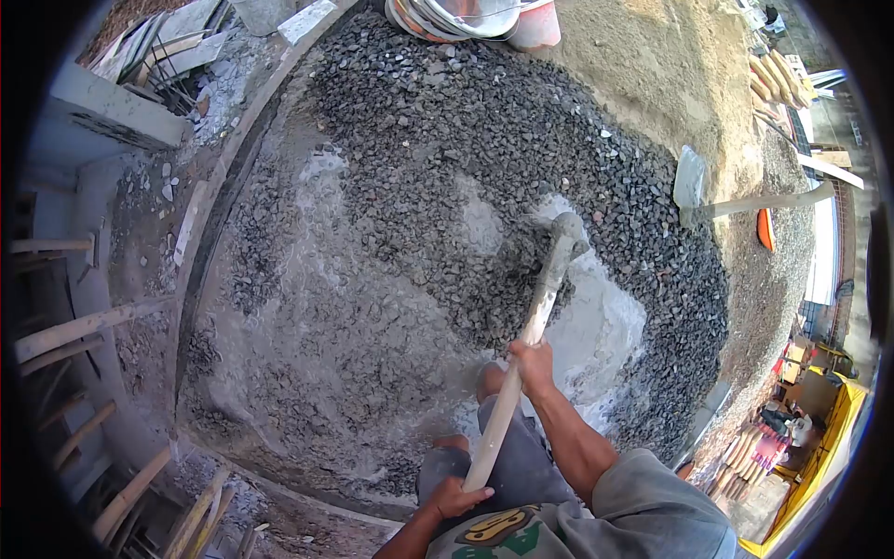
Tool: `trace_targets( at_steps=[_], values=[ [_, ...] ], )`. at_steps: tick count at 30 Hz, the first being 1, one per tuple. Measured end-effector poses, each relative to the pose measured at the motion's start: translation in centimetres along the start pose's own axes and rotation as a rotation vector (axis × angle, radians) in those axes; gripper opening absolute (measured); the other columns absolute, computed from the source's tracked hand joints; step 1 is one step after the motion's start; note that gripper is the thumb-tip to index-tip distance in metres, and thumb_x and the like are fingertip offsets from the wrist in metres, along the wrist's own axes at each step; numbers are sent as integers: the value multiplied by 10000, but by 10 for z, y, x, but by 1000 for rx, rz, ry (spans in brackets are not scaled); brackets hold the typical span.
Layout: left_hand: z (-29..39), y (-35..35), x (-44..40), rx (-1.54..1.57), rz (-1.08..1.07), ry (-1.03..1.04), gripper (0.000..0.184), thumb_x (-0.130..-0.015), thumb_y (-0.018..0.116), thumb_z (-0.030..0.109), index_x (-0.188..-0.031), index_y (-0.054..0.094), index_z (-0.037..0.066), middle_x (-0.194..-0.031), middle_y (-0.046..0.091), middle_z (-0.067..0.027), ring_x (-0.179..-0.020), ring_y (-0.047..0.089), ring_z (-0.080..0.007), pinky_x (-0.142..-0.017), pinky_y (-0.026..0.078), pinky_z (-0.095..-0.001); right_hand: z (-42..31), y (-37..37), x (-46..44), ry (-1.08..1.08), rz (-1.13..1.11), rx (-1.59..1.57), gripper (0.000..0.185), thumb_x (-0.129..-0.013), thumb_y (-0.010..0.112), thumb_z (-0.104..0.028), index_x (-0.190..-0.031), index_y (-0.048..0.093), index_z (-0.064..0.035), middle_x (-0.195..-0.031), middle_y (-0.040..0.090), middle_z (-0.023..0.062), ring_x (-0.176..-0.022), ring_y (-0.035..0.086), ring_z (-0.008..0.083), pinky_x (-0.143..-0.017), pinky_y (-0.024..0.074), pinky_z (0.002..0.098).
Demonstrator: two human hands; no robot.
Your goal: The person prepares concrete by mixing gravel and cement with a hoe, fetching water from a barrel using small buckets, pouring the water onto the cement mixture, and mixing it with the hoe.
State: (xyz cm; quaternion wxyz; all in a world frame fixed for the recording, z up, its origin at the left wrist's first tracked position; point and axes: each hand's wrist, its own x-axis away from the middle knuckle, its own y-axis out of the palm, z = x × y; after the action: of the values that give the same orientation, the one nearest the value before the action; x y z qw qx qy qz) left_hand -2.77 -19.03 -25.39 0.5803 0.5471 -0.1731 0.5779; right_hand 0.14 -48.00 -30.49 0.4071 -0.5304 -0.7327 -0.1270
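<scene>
Both of my hands are wrapped round the long pale wooden handle of a hoe [501,419]. Low on the handle, close to my lap, is my left hand [453,500], closed on its end. Further up, my right hand [531,366] grips it about midway. The hoe's far end is coated in wet cement, and its blade is mostly hidden in the grey mix. Under it lies a pile of dark gravel [447,140], partly blended with wet grey cement [354,345]. A lighter patch of cement [601,317] sits just right of the hoe.
A second hoe [773,202] lies at the right on the gravel's edge. Stacked buckets [456,17] stand at the top beside a sand heap [643,65]. A board edging [219,172] borders the left. Wooden poles [88,328] jut in lower left; a yellow-edged box [843,429] is right.
</scene>
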Motion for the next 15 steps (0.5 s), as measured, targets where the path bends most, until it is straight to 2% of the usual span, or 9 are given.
trace_targets(
  at_steps=[3,5,8,10,12,15],
  values=[
    [52,-7,-16,-21,-35,149,584,-725,651,586,-716,664,2,-586,611,-79,-570,630,-203,-559,477,-323,-57,0,-16,-88,-15,-32,226,-744,582,-52,-922,449,-7,-639,508,68,-433,504,167,-390,462,309],
    [74,-15,-46,-161,16,286,582,-699,669,584,-732,676,3,-634,641,-118,-618,654,-238,-608,491,-347,-102,1,-30,-158,-25,-52,203,-739,558,-54,-908,460,-2,-643,517,68,-459,514,165,-426,463,294],
    [146,-48,-62,-344,123,334,576,-669,685,584,-805,697,25,-692,663,-141,-679,668,-258,-665,498,-352,-161,14,-49,-354,-19,-88,225,-746,577,-65,-924,453,-3,-646,523,70,-455,521,159,-425,457,284],
    [177,-74,-77,-303,177,397,569,-644,706,575,-863,707,50,-714,670,-129,-707,671,-247,-677,499,-337,-195,29,-56,-438,-41,-118,240,-753,590,-67,-937,452,0,-645,526,67,-448,521,150,-419,448,276],
    [206,-110,-102,-362,315,528,508,-648,754,485,-813,691,9,-651,638,-83,-636,642,-156,-605,493,-309,-217,53,-75,-518,-78,-145,241,-758,594,-71,-938,452,3,-646,529,68,-452,523,150,-426,450,274],
    [227,-170,-136,-290,387,509,480,-687,727,488,-743,674,15,-603,611,-62,-584,615,-144,-555,473,-279,-217,110,-142,-595,-138,-181,229,-767,604,-85,-920,462,8,-643,538,73,-450,522,158,-422,452,281]
  ],
)
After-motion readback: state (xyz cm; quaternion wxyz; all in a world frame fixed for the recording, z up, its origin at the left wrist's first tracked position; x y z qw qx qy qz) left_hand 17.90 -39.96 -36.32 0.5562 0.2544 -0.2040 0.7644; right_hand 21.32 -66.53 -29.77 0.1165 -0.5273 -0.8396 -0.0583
